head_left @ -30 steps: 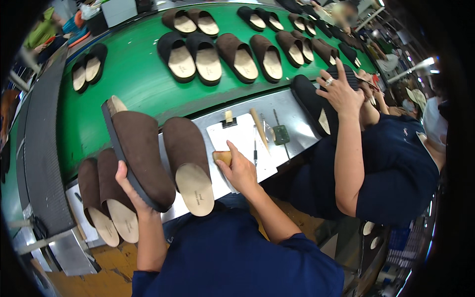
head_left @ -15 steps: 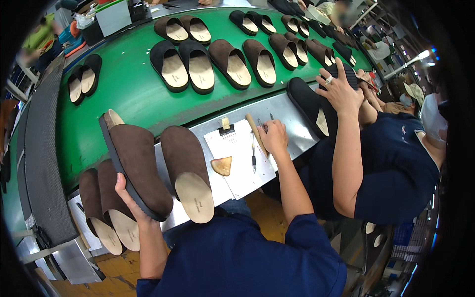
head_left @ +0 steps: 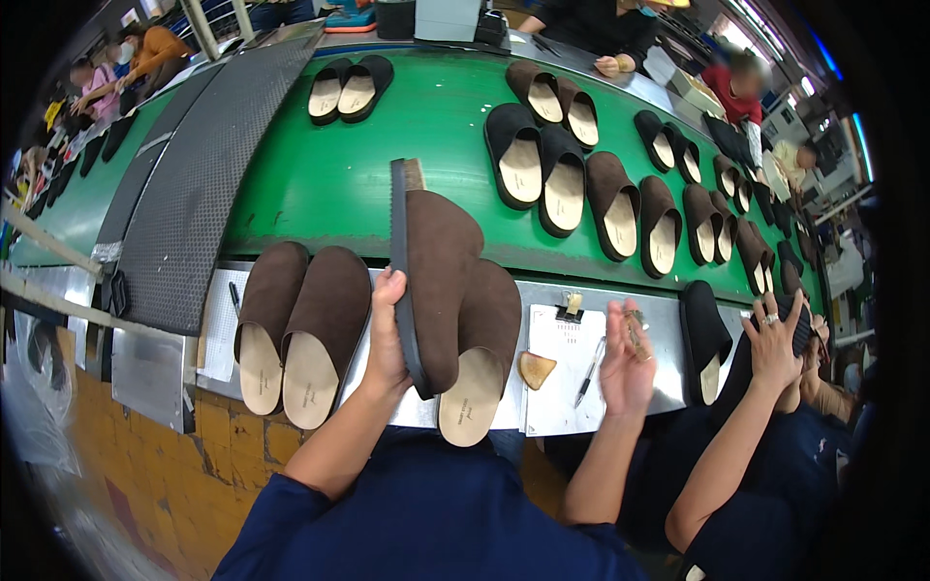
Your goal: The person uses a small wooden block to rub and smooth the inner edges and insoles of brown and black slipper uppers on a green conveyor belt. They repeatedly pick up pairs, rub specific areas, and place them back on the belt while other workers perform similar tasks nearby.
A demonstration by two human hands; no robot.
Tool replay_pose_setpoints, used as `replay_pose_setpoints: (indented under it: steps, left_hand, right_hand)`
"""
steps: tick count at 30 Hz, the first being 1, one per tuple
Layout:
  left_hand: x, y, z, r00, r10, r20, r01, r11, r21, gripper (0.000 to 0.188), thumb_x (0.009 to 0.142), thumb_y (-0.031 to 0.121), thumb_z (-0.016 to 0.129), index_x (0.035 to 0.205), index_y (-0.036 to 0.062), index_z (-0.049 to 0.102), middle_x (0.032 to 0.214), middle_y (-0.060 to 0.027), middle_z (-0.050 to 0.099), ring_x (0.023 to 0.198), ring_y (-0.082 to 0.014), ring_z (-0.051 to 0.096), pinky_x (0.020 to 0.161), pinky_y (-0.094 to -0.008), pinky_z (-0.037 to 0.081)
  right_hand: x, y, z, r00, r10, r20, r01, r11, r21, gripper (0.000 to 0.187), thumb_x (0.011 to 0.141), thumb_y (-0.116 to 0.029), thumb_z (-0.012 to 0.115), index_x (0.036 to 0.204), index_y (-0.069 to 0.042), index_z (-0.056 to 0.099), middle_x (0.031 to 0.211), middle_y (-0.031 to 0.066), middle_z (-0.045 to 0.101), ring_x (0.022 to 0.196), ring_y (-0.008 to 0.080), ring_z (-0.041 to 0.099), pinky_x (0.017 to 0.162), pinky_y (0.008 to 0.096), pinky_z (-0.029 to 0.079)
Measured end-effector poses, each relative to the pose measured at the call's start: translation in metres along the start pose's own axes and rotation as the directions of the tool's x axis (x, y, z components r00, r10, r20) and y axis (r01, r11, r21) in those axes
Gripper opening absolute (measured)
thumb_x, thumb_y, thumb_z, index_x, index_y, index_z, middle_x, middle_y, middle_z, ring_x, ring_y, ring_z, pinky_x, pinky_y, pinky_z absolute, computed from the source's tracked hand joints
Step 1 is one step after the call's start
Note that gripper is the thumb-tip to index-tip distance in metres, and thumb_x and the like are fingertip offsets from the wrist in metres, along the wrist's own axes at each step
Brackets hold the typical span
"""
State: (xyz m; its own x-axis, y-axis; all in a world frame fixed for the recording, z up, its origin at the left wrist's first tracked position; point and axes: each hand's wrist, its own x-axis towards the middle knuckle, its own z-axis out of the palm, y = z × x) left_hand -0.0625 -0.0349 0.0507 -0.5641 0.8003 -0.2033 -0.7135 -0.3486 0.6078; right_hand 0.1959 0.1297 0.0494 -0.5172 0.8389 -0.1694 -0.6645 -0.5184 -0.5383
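Gripping brown suede clog (head_left: 441,281), left hand (head_left: 386,334), ridged black sole

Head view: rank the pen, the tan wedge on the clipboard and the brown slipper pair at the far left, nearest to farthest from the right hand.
1. Pen, on the clipboard just left of the right hand.
2. Tan wedge, further left on the clipboard sheet.
3. Brown slipper pair, far left on the metal ledge, beyond the left hand holding an upright brown slipper.
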Motion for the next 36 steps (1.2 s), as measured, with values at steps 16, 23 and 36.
replay_pose_setpoints:
  steps: [16,23,36]
  left_hand:
    - [-0.009,0.0,0.016,0.986,0.162,0.03,-0.164,0.974,0.154,0.078,0.087,0.042,0.056,0.145,-0.0003,0.025,0.132,-0.0166,0.044,0.12,-0.023,0.051,0.1,-0.0367,0.044]
    - [-0.007,0.002,0.009,0.963,0.26,0.066,-0.267,0.916,0.299,0.07,0.086,0.04,0.055,0.139,0.0007,0.033,0.129,-0.0167,0.048,0.118,-0.0228,0.05,0.101,-0.0363,0.041]
    - [-0.014,-0.004,0.019,0.976,0.184,0.118,-0.212,0.93,0.301,0.082,0.084,0.038,0.057,0.146,-0.0073,0.027,0.14,-0.022,0.039,0.132,-0.0266,0.039,0.112,-0.0389,0.029]
  right_hand:
    - [-0.036,0.104,0.128,0.703,-0.199,0.683,0.703,0.338,-0.625,0.014,0.079,0.002,0.071,0.093,0.001,0.07,0.074,0.0083,0.066,0.064,0.0168,0.062,0.059,0.0272,0.048]
    - [-0.024,0.101,0.141,0.57,-0.099,0.816,0.817,0.178,-0.549,0.017,0.074,0.001,0.075,0.088,-0.004,0.069,0.076,0.0049,0.066,0.072,0.0229,0.058,0.072,0.0345,0.046]
    - [-0.036,0.091,0.138,0.608,-0.098,0.788,0.794,0.095,-0.6,0.021,0.07,0.004,0.078,0.088,-0.003,0.07,0.081,0.0047,0.068,0.071,0.0231,0.058,0.065,0.0341,0.046]
